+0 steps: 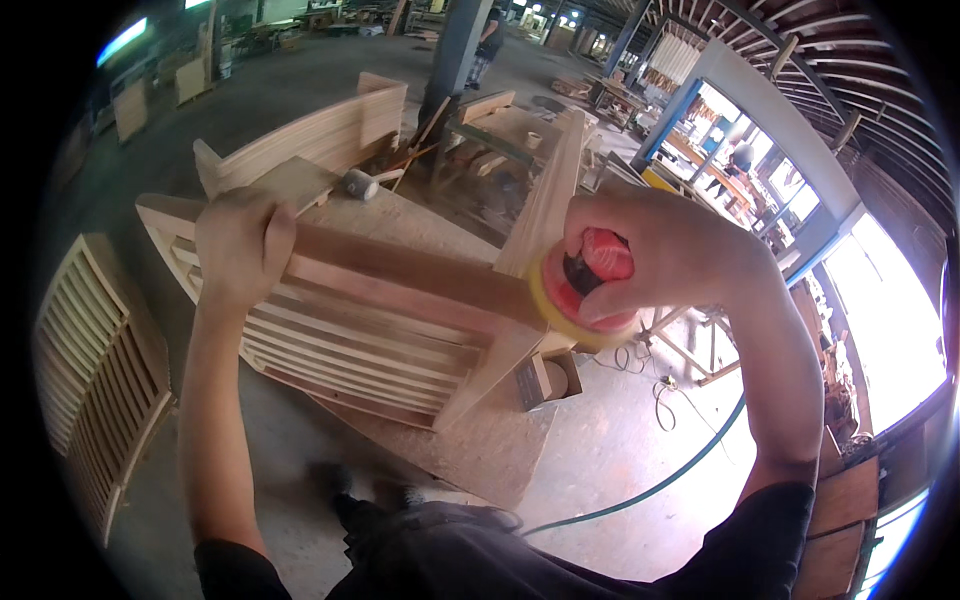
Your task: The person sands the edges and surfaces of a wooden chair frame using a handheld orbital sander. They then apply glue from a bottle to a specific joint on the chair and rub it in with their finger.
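Note:
A slatted wooden panel [400,268], like a piece of furniture, stands on edge on a work surface in front of me. At its left end my left hand [243,243] is closed around the thick top rail. My right hand [668,245] wraps round the red grip of a round sander [558,292] with a yellow pad. The sander sits at the right end of the rail, its pad tilted on edge there. Whether the pad touches the wood I cannot tell for sure. My palm hides part of the tool.
Below the rail's right end sits an open carton [548,382] with round discs. A green hose [690,463] curves over the floor. Stacked curved boards [310,130] and a cup-like container [359,184] lie beyond. Another slatted panel [95,370] leans at left. Two people stand far off.

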`<state>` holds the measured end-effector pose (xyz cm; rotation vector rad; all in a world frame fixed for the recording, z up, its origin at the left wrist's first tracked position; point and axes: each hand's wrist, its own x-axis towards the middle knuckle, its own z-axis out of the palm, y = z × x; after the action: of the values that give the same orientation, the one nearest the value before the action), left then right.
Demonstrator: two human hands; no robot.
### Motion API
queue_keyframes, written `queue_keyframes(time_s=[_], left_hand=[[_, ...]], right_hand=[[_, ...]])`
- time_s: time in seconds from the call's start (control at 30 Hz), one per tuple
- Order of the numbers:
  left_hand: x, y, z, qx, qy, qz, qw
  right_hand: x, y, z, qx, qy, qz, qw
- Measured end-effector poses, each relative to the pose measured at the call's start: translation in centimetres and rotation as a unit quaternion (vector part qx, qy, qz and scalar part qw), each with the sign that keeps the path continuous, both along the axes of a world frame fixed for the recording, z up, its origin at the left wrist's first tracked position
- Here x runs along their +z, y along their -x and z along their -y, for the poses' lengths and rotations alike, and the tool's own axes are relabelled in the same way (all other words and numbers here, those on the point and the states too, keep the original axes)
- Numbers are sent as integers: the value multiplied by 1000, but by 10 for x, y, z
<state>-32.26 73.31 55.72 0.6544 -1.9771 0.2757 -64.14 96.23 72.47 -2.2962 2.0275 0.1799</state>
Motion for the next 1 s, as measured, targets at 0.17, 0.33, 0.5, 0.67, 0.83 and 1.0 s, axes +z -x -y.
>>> queue_keyframes(time_s=[0.17, 0.33, 0.5, 0.67, 0.83, 1.0], left_hand=[[-1, -7, 2, 4, -13, 24, 1000], [1, -5, 2, -7, 7, 21, 1000], [-3, -8, 9, -19, 0, 25, 1000], [-4, -9, 8, -5, -13, 30, 999], [-5, -9, 10, -16, -1, 38, 999], [-8, -15, 9, -3, -13, 46, 999]], right_hand=[[-11, -5, 3, 74, 18, 40, 996], [-8, 12, 15, -7, 10, 35, 999], [-18, 7, 16, 79, 49, 70, 993], [-16, 21, 24, 7, 44, 46, 998], [-24, 20, 17, 66, 83, 76, 992], [-23, 5, 16, 62, 47, 125, 989]])
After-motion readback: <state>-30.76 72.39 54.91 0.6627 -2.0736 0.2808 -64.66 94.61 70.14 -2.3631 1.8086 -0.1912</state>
